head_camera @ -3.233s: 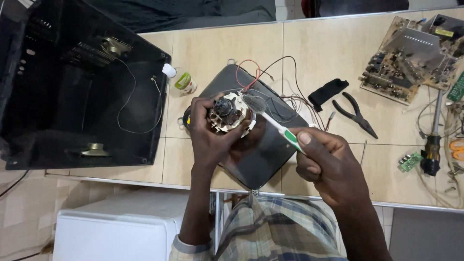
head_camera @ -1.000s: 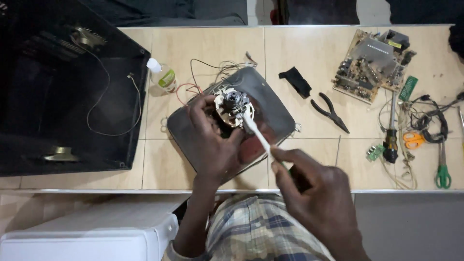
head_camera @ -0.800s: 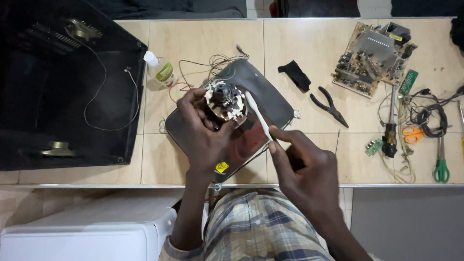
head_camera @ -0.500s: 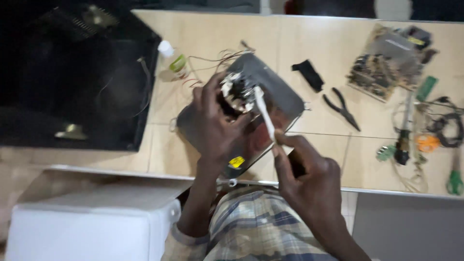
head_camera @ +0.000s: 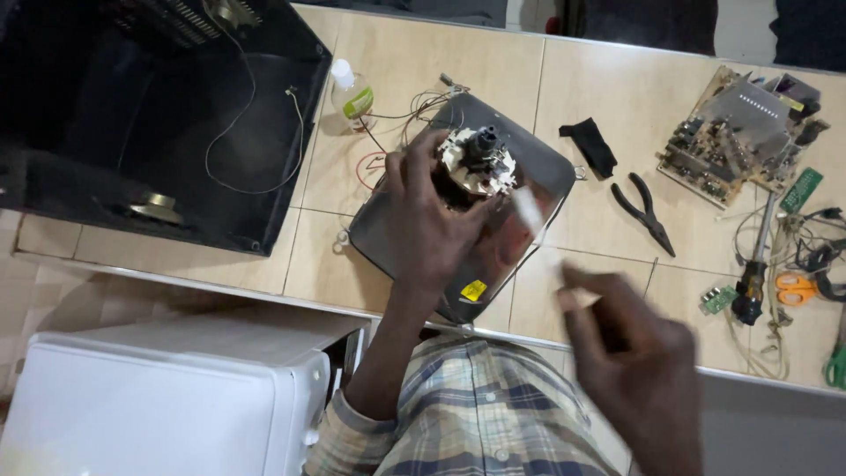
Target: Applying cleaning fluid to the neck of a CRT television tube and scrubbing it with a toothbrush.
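Tiled workbench [head_camera: 423,62]: my left hand [head_camera: 432,229] wraps closed around the picture tube's neck assembly [head_camera: 478,163], steadying it; my blurred right hand [head_camera: 630,353] pinches a white brush [head_camera: 529,210] beside it.

right hand [head_camera: 630,353] — toothbrush [head_camera: 529,210] — motion-blurred

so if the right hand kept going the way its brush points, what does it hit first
Probably the white-and-black part atop the grey tube, gripped by the left hand. The right hand and its white brush are motion-blurred, so depth is unclear.
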